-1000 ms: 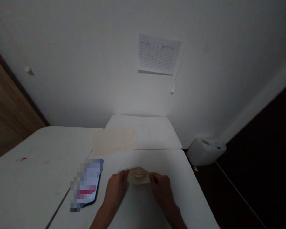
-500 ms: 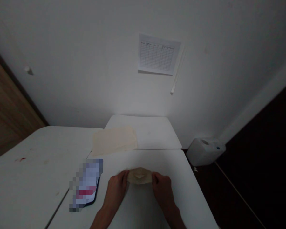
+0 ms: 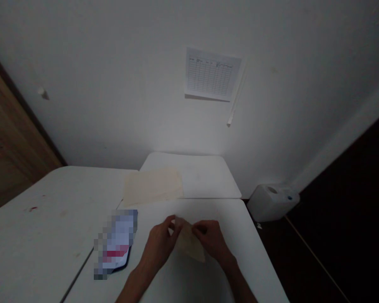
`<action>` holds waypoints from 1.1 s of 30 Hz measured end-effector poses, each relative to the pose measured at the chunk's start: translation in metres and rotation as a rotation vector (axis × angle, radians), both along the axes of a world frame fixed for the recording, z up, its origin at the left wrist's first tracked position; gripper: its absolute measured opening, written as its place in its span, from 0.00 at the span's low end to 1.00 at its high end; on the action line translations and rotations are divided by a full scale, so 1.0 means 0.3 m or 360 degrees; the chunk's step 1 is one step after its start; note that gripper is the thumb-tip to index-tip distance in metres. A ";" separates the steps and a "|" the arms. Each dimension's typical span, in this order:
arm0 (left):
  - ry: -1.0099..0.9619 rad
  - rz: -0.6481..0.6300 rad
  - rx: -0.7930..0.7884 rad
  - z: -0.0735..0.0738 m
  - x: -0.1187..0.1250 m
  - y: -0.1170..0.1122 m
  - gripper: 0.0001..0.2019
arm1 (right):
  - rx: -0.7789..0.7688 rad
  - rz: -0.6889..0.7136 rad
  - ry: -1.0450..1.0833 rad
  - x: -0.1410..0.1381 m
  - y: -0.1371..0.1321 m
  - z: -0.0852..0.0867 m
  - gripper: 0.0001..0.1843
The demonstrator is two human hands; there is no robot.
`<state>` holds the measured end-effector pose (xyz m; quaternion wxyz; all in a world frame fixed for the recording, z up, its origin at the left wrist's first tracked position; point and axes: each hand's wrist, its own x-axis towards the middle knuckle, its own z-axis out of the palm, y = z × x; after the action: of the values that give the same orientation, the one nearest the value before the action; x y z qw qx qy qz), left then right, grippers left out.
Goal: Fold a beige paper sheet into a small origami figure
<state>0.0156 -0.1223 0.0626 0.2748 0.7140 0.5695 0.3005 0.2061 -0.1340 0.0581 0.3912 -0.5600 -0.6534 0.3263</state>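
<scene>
Low over the white table, a thin beige sheet (image 3: 189,244) hangs between my two hands; whether it is paper or cloth I cannot tell. My left hand (image 3: 164,235) pinches its upper left corner between thumb and finger. Along the upper edge, a little to the right, the fingers of my right hand (image 3: 210,235) are pinched on it too. The sheet's lower part slants down to the right, below my right hand. A second, flat beige sheet (image 3: 153,185) lies farther back on the table, beyond my left hand.
A phone (image 3: 118,242), partly pixelated, lies left of my hands. The white table (image 3: 249,261) has seams and ends at a dark floor on the right. A white jug (image 3: 271,202) stands there. On the wall hangs a printed chart (image 3: 212,75).
The sheet was stretched level between my hands and now hangs slanted. My hands have come closer together, with the fingers shifted to its upper edge.
</scene>
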 end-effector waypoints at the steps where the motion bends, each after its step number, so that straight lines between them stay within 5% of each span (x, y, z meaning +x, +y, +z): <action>1: -0.0088 0.0054 -0.0021 -0.011 0.005 -0.004 0.22 | 0.0006 -0.0032 0.0054 -0.003 0.003 -0.006 0.11; 6: -0.0493 0.0062 -0.0511 -0.094 0.023 -0.022 0.23 | 0.0016 -0.0181 0.0232 -0.027 -0.004 -0.046 0.13; 22: -0.0703 -0.0187 -0.0623 -0.150 -0.005 -0.001 0.22 | -0.0251 -0.0005 0.0354 -0.029 -0.007 -0.127 0.18; 28: -0.0056 0.0273 0.0123 -0.089 0.010 -0.034 0.15 | -0.0117 -0.0163 0.0263 -0.042 -0.019 -0.118 0.15; 33: 0.0314 -0.0027 0.0164 -0.042 0.033 -0.072 0.18 | -0.0061 -0.0242 0.0233 -0.054 -0.026 -0.105 0.18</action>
<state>0.0254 -0.1438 0.0501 0.1829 0.7582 0.5715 0.2553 0.1899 -0.1418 0.0266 0.4508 -0.5901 -0.5723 0.3480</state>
